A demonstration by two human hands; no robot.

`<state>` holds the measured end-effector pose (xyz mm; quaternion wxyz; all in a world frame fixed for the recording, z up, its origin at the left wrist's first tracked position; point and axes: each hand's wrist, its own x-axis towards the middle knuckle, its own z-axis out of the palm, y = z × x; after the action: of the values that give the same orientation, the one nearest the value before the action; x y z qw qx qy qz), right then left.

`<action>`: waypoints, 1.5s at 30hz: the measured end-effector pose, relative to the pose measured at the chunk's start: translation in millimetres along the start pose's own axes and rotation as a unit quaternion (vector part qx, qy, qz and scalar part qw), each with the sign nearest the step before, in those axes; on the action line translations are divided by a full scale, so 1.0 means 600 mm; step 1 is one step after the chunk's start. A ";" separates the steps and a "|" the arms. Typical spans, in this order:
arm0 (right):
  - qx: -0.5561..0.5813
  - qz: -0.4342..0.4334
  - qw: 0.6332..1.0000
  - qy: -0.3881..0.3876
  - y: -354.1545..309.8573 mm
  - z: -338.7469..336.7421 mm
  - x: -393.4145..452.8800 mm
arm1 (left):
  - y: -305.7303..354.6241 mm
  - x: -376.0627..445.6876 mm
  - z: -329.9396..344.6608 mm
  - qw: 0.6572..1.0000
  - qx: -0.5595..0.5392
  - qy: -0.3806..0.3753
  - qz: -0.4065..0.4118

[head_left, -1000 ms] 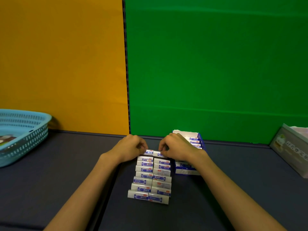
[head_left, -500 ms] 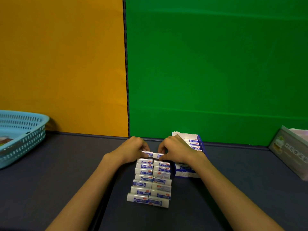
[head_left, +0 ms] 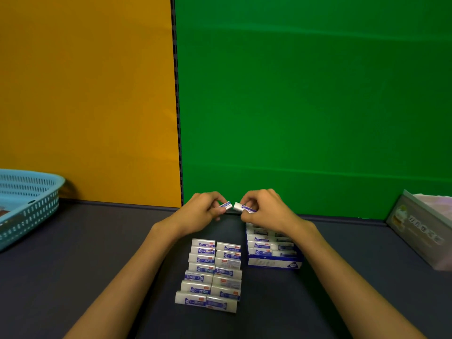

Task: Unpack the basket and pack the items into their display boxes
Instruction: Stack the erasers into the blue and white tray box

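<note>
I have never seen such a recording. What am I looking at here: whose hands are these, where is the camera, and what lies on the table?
No machine is here: a person wears one camera on the head, looking down at both bare hands. The left hand and the right hand each pinch one small eraser above the dark table. Below them lie two rows of erasers. Beside these stands a blue display box, partly filled. A blue basket sits far left, a grey box far right.

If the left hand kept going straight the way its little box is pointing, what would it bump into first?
Probably the other small box, pinched in the right hand. The left hand holds its own small box pointing rightward at it, end to end with only a narrow gap between them. Depth is hard to judge, so it might slip past.
</note>
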<state>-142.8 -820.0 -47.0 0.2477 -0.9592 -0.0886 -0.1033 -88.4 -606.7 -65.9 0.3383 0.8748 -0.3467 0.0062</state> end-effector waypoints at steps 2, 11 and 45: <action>0.002 0.011 1.000 0.002 0.015 -0.016 -0.004 | 0.020 0.009 0.006 1.000 -0.009 -0.006 0.007; -0.027 0.024 0.999 0.030 0.101 -0.053 -0.011 | 0.079 0.064 0.046 0.998 0.044 -0.013 0.032; -0.136 0.014 0.991 0.014 0.160 -0.024 0.005 | 0.066 0.152 0.130 0.978 0.206 -0.017 -0.018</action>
<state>-121.1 -909.7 -77.7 0.1180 -0.9835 -0.0572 -0.1247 -61.0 -729.2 -80.4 0.1448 0.9318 -0.3279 0.0565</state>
